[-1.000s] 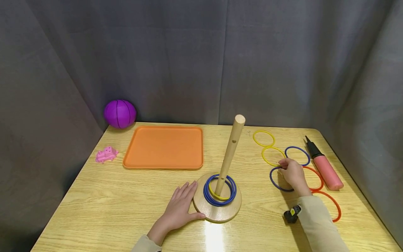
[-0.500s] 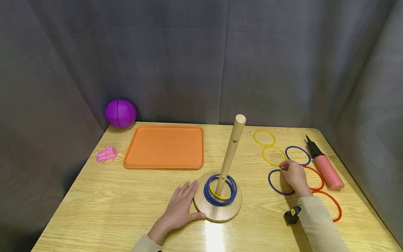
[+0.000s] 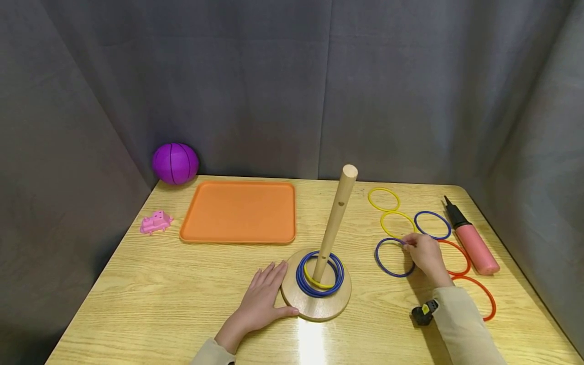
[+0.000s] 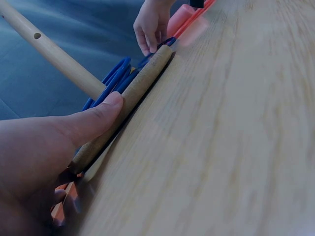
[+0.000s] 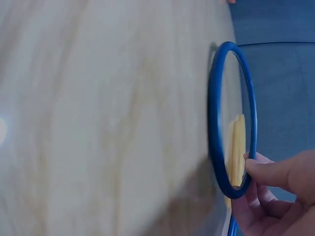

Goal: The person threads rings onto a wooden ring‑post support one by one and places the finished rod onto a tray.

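My right hand pinches a blue ring between thumb and fingers at its far right side. In the right wrist view the blue ring is tilted, its far part lifted and its near part close over the table. My left hand rests against the left edge of the round wooden base, fingers spread and thumb at the near rim. A wooden post with holes rises from this base. Around its foot lie several blue rings and a yellow ring.
On the right lie two yellow rings, another blue ring, two red rings and a pink hand pump. An orange tray, a pink toy and a purple ball are at the left. Grey curtains surround the table.
My right hand has taken hold of the blue ring, which has moved left and come up on its far side. My left hand has stayed at the base.
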A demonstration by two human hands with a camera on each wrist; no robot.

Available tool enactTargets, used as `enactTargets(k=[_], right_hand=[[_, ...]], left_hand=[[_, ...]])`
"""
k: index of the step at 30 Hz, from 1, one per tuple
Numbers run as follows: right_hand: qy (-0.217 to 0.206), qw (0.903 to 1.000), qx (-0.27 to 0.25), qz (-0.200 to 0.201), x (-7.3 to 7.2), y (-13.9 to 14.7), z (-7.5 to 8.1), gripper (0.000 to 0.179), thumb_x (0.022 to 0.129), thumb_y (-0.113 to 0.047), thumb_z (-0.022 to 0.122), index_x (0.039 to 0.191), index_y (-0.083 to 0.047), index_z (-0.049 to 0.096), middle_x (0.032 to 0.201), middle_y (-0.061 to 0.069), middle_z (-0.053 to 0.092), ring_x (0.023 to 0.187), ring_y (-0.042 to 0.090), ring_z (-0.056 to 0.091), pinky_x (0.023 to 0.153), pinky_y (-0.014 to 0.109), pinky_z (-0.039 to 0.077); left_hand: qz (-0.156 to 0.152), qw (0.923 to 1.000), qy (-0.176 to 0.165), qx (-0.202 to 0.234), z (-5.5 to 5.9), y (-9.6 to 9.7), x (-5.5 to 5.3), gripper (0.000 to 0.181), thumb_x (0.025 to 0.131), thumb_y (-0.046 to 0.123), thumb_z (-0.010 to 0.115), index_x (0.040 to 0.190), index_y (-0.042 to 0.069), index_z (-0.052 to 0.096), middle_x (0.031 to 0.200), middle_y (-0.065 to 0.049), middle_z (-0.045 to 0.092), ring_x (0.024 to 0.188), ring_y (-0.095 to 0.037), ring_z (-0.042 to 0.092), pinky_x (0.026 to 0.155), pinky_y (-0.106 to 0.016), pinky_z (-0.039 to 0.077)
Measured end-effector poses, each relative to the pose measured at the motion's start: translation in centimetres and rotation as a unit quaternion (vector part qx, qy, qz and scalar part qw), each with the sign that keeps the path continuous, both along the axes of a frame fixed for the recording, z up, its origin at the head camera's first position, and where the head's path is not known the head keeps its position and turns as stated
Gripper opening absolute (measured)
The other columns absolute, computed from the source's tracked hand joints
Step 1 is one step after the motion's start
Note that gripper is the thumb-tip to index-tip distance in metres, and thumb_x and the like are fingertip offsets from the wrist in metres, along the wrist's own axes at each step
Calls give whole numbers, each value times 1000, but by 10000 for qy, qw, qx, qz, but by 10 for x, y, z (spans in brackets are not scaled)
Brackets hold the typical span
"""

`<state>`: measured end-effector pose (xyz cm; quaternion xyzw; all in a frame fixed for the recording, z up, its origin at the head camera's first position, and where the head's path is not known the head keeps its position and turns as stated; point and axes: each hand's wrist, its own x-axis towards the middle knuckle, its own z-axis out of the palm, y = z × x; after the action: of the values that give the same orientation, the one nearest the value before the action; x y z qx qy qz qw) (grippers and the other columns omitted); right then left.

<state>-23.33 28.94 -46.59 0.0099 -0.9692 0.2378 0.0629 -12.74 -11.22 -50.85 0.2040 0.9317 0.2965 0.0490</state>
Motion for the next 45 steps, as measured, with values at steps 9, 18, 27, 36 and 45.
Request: enactTargets(k=[9, 18, 27, 36, 45], right_hand=[[258, 9968, -747, -109, 4, -12, 23, 17, 91, -3, 63, 105, 5, 68, 99, 27, 69, 90, 39, 67, 65, 25, 48], [137, 9695, -2431, -279, 13, -40, 63, 30, 95, -13, 61, 122, 1, 63, 99, 7, 67, 74, -13, 58, 69, 14, 56], [740, 9391, -3356, -65, 31, -72, 109, 30, 92, -13, 65, 119, 0, 63, 89, -23, 62, 79, -10, 64, 70, 11, 56], [1539, 8521, -5002, 13, 61, -94, 153, 23, 83, -2, 73, 106, -3, 70, 89, -1, 68, 76, 6, 69, 68, 14, 57], [2095, 7934, -5712, 177, 81, -105, 183, 24, 80, 6, 72, 104, 7, 69, 86, 7, 72, 70, 13, 68, 65, 18, 58]], left_hand=[[-32, 10000, 24, 38, 0, -1, -1, 106, 78, 63, 67, 155, 8, 20, 161, -11, 25, 150, -35, 17, 121, -57, 11], [-50, 10000, -5, 36, 0, 0, -1, 107, 77, 63, 67, 155, 8, 19, 161, -10, 24, 150, -34, 16, 121, -57, 10], [-32, 10000, 68, 24, -1, 0, 0, 105, 78, 63, 67, 155, 8, 20, 161, -10, 24, 150, -34, 17, 121, -57, 11], [-59, 10000, 73, 29, 0, 0, 0, 105, 78, 63, 67, 155, 7, 20, 161, -11, 24, 150, -36, 17, 121, -58, 11], [-38, 10000, -30, -8, 0, -1, 0, 106, 78, 63, 66, 156, 9, 18, 162, -9, 23, 151, -34, 15, 122, -57, 10]])
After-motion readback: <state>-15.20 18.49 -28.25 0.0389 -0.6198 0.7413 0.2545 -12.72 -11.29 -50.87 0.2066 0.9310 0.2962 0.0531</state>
